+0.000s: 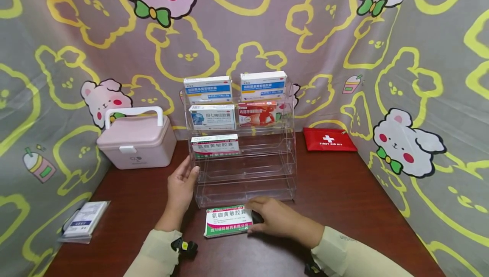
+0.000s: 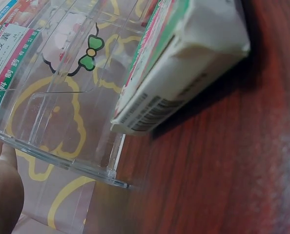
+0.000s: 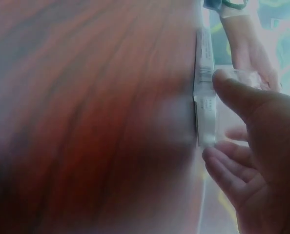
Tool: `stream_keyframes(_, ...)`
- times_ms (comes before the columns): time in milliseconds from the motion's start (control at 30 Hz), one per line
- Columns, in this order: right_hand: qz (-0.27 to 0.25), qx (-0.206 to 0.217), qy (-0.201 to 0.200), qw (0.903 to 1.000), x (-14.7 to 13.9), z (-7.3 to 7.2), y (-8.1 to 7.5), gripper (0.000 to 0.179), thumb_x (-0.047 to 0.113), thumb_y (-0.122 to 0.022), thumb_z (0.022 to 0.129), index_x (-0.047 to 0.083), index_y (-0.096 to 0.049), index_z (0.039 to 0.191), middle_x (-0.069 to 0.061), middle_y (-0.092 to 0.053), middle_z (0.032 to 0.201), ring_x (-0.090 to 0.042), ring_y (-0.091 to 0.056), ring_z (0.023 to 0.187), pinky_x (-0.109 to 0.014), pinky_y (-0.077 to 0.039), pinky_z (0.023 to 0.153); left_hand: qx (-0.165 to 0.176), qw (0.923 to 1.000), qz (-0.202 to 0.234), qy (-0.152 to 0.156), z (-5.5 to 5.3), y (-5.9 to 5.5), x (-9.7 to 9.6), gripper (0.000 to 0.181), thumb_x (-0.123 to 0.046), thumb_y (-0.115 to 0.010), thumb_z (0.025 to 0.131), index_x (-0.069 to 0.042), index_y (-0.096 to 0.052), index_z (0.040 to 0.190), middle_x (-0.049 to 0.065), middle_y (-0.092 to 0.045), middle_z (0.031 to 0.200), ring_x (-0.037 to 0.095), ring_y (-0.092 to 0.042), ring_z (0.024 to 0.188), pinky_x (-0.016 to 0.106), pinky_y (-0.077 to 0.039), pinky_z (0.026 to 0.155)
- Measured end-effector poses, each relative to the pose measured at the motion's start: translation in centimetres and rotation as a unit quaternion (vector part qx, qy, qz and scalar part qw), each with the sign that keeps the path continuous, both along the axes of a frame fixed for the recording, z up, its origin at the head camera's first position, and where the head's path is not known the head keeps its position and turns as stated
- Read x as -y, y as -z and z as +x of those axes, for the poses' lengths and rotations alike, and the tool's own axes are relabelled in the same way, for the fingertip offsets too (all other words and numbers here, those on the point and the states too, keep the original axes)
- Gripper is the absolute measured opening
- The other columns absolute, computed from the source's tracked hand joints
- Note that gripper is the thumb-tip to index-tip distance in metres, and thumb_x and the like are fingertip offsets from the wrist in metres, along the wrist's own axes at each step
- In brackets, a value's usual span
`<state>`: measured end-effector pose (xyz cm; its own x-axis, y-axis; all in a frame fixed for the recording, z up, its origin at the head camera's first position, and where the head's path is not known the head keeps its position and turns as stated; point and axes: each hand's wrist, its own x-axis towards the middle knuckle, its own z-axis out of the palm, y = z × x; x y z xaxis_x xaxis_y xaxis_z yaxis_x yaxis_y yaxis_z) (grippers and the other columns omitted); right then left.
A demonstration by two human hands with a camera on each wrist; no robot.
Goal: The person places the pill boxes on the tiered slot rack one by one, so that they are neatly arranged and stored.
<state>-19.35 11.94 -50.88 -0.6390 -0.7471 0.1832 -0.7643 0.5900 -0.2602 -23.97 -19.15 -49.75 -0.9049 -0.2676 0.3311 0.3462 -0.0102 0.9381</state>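
A white, green and pink medicine box lies face up on the table before a clear tiered display rack. My right hand holds its right end, thumb at the near edge and fingers at the far edge. In the right wrist view the thumb and fingertips stand close round the box. My left hand grips the rack's left side, thumb toward the front; in the left wrist view its fingers lie along the outer panel. A matching medicine box stands on the middle tier, at the left.
Higher tiers hold two blue-and-white boxes, a white-and-teal box and a red box. A pink case stands left of the rack, and a red first aid pouch lies right. White packs lie at the left edge.
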Motion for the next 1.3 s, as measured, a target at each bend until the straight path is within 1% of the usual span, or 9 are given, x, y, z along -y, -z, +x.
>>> stream_keyframes(233, 0.004, 0.009, -0.007, 0.9999, -0.2, -0.1, 0.1, 0.062, 0.047, -0.092, 0.087, 0.015, -0.074, 0.136, -0.001, -0.073, 0.135, -0.017, -0.071, 0.125, -0.034, -0.061, 0.108, -0.01, 0.9999, 0.003, 0.004, -0.1, 0.0, 0.0, 0.054, 0.006, -0.068, 0.104, 0.011, -0.051, 0.155, 0.027, -0.052, 0.159, -0.006, -0.06, 0.134, 0.013, -0.051, 0.11)
stream_keyframes(500, -0.026, 0.032, -0.012, 0.9991, -0.9, -0.2, 0.0, 0.057, 0.045, -0.092, 0.086, 0.016, -0.076, 0.133, 0.002, -0.074, 0.13, -0.015, -0.071, 0.121, -0.034, -0.061, 0.107, -0.012, 0.9997, 0.02, 0.001, 0.0, -0.1, -0.1, 0.054, 0.009, -0.068, 0.103, 0.009, -0.053, 0.155, 0.026, -0.054, 0.157, -0.007, -0.062, 0.13, 0.014, -0.053, 0.109)
stream_keyframes(667, -0.023, 0.056, -0.02, 0.998, -0.8, -0.3, 0.1, 0.062, 0.046, -0.093, 0.085, 0.016, -0.074, 0.136, 0.002, -0.074, 0.134, -0.015, -0.07, 0.126, -0.036, -0.059, 0.112, -0.01, 0.9997, 0.021, 0.005, 0.1, -0.2, -0.2, 0.054, 0.009, -0.067, 0.103, 0.008, -0.053, 0.155, 0.026, -0.053, 0.158, -0.007, -0.062, 0.131, 0.014, -0.053, 0.109)
stream_keyframes(800, -0.028, 0.071, -0.012, 0.997, -0.8, -0.1, 0.1, 0.068, 0.045, -0.097, 0.081, 0.016, -0.073, 0.138, 0.001, -0.074, 0.136, -0.018, -0.069, 0.13, -0.039, -0.058, 0.115, -0.013, 0.9997, 0.017, 0.007, 0.1, -0.2, -0.2, 0.054, 0.008, -0.068, 0.103, 0.008, -0.053, 0.155, 0.026, -0.053, 0.158, -0.007, -0.062, 0.131, 0.014, -0.053, 0.109)
stream_keyframes(933, -0.053, 0.094, 0.006, 0.9941, -1.0, 0.0, 0.1, 0.076, 0.043, -0.101, 0.074, 0.018, -0.07, 0.138, 0.003, -0.07, 0.129, -0.015, -0.069, 0.116, -0.035, -0.062, 0.104, -0.017, 0.9997, 0.016, 0.007, 0.1, -0.1, -0.2, 0.054, 0.008, -0.068, 0.103, 0.009, -0.053, 0.155, 0.027, -0.053, 0.158, -0.007, -0.061, 0.132, 0.014, -0.052, 0.11)
stream_keyframes(1033, -0.085, 0.115, 0.012, 0.9896, -1.2, 0.0, 0.2, 0.076, 0.035, -0.104, 0.071, 0.019, -0.067, 0.136, 0.004, -0.063, 0.121, -0.009, -0.067, 0.103, -0.028, -0.062, 0.091, -0.017, 0.9997, 0.015, 0.005, -0.1, 0.0, -0.1, 0.054, 0.007, -0.068, 0.103, 0.01, -0.053, 0.155, 0.027, -0.053, 0.158, -0.007, -0.061, 0.132, 0.014, -0.052, 0.11)
stream_keyframes(1067, -0.098, 0.121, 0.013, 0.9876, -1.2, 0.0, 0.2, 0.076, 0.032, -0.104, 0.07, 0.018, -0.067, 0.134, 0.005, -0.062, 0.12, -0.008, -0.067, 0.101, -0.026, -0.062, 0.089, -0.018, 0.9997, 0.016, 0.005, -0.1, 0.1, -0.1, 0.054, 0.008, -0.068, 0.103, 0.01, -0.053, 0.155, 0.028, -0.052, 0.158, -0.007, -0.061, 0.132, 0.014, -0.052, 0.11)
stream_keyframes(1200, -0.137, 0.136, 0.025, 0.9809, -1.2, 0.1, 0.3, 0.071, 0.02, -0.105, 0.069, 0.017, -0.066, 0.129, 0.004, -0.06, 0.115, -0.007, -0.067, 0.095, -0.022, -0.062, 0.083, -0.02, 0.9997, 0.017, 0.004, -0.2, 0.1, -0.1, 0.053, 0.008, -0.068, 0.103, 0.01, -0.054, 0.154, 0.029, -0.053, 0.156, -0.007, -0.062, 0.13, 0.014, -0.053, 0.108)
stream_keyframes(1300, -0.161, 0.134, 0.034, 0.9772, -1.3, 0.2, 0.3, 0.065, 0.012, -0.103, 0.071, 0.015, -0.066, 0.125, 0.004, -0.061, 0.11, -0.007, -0.067, 0.09, -0.023, -0.063, 0.079, -0.022, 0.9996, 0.019, 0.004, -0.2, 0.1, -0.1, 0.053, 0.008, -0.068, 0.103, 0.011, -0.054, 0.153, 0.03, -0.054, 0.155, -0.007, -0.063, 0.129, 0.014, -0.054, 0.108)
